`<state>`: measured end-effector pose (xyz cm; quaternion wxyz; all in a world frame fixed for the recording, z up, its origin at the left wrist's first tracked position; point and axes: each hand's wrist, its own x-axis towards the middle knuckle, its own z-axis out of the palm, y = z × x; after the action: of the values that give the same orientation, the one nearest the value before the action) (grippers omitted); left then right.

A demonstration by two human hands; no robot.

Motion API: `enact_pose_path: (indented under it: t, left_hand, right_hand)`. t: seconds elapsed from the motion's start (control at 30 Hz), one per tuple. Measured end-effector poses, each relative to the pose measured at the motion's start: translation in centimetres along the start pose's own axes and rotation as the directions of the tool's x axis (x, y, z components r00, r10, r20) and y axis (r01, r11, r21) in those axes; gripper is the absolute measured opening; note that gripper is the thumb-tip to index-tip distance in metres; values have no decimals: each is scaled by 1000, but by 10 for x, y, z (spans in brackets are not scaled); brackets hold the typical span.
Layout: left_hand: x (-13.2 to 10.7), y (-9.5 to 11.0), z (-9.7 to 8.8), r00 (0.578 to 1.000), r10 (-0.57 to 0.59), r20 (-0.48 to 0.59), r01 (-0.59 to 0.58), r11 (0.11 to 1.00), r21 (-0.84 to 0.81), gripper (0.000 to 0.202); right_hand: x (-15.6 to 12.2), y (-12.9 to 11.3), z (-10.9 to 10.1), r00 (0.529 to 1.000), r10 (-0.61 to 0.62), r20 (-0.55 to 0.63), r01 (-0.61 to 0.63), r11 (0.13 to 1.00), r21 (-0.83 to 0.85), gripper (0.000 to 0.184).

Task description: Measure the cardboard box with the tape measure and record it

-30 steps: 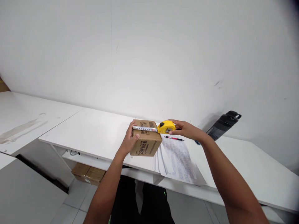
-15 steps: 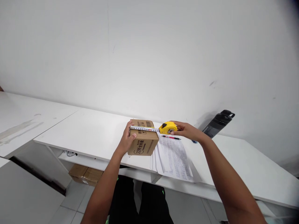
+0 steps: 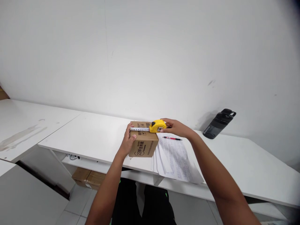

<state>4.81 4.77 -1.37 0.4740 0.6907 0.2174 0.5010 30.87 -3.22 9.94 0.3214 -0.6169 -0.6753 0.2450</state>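
Observation:
A brown cardboard box (image 3: pixel 143 148) with dark printing stands on the white desk. My left hand (image 3: pixel 128 140) grips its left side, thumb on the near upper edge and fingers at the back corner, by the tape's end. My right hand (image 3: pixel 173 126) is closed around a yellow tape measure (image 3: pixel 157 126), whose case sits over the right part of the box top. Its white blade (image 3: pixel 140 129) lies across the top from the left edge to the case, numbers facing up.
Right of the box lie printed papers (image 3: pixel 174 157) and a red and black pen (image 3: pixel 172 138). A dark water bottle (image 3: pixel 215 125) stands near the wall at the right. Cardboard boxes (image 3: pixel 87 178) rest under the white desk (image 3: pixel 100 131).
My right hand has moved left with the tape measure, from beyond the box's right edge to over its top. The exposed blade is shorter. My left hand stays on the box.

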Motion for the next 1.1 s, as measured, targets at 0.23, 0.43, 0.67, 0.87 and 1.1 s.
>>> enact_pose_path:
  t: [0.23, 0.43, 0.67, 0.87, 1.1]
  left_hand:
    - [-3, -1, 4, 998, -45, -44, 42, 997, -64, 67]
    - [-28, 7, 18, 918, -326, -228, 269, 930, -249, 75]
    - [-62, 16, 34, 869, -327, -371, 305, 945, -117, 61]
    - [-74, 17, 8, 871, -347, -347, 331, 938, -105, 56]
    - [-67, 26, 0, 978, -113, -173, 118, 993, 18, 59]
  right_hand:
    - [33, -41, 70, 980, -200, 10, 200, 976, -80, 50]
    - [32, -51, 96, 969, -232, -83, 205, 946, -251, 47]
    - [2, 7, 81, 817, 95, -569, 58, 967, 246, 52]
    - [-52, 37, 97, 770, 344, -538, 174, 698, 695, 46]
    - [-58, 29, 119, 871, 317, -375, 241, 390, 889, 49]
